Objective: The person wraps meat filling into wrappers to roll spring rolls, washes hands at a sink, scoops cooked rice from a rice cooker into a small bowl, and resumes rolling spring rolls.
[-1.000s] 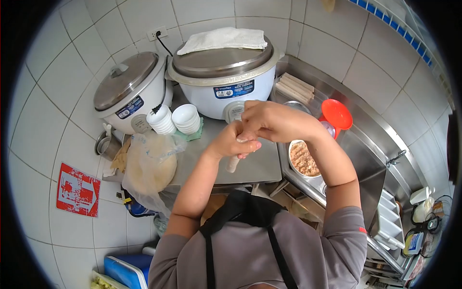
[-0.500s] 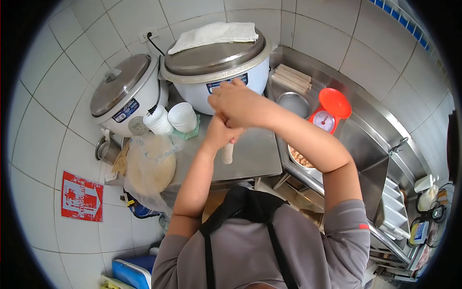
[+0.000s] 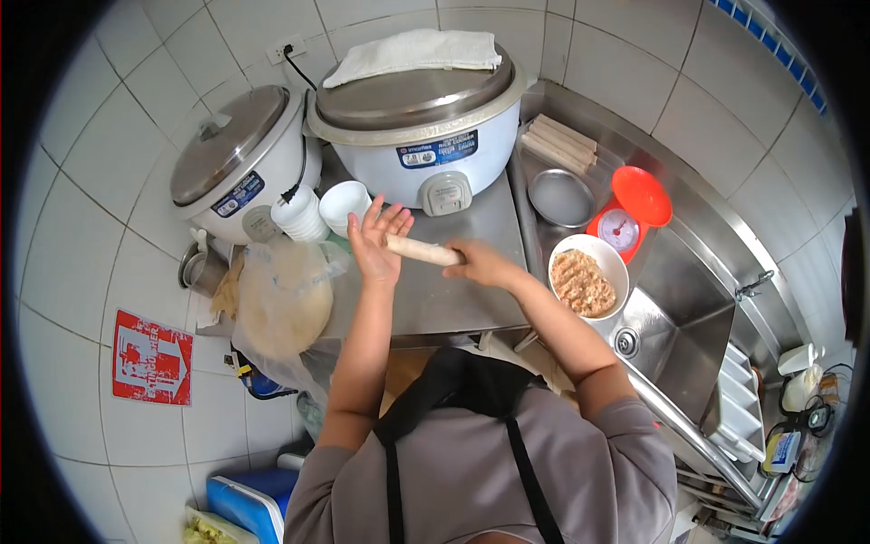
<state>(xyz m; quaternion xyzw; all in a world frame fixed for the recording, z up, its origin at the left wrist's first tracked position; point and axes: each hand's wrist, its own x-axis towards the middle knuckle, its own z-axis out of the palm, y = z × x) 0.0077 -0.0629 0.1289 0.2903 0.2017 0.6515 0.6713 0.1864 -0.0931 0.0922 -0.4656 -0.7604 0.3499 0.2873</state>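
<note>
A long pale spring roll (image 3: 424, 250) is held above the steel counter (image 3: 453, 304), and its right end sits in my right hand (image 3: 480, 265), which is closed around it. My left hand (image 3: 378, 243) is open, palm up with fingers spread; the roll's other end reaches its palm edge. Left of that hand, a plastic bag holds a stack of round wrappers (image 3: 288, 308). White bowls (image 3: 344, 204) are stacked just behind my left fingers. To the right, a white bowl (image 3: 619, 263) contains a minced filling (image 3: 580, 284).
Two large rice cookers (image 3: 412, 154) (image 3: 237, 168) stand at the back, one with a folded white cloth (image 3: 412, 56). Several finished rolls (image 3: 557, 143), a round metal pan (image 3: 560, 199) and a red scale (image 3: 619, 229) lie right, beside the sink (image 3: 671, 335).
My hands were together around the roll, with it pointing down. They have moved apart; my left hand has opened, and the roll now lies nearly level in my right hand.
</note>
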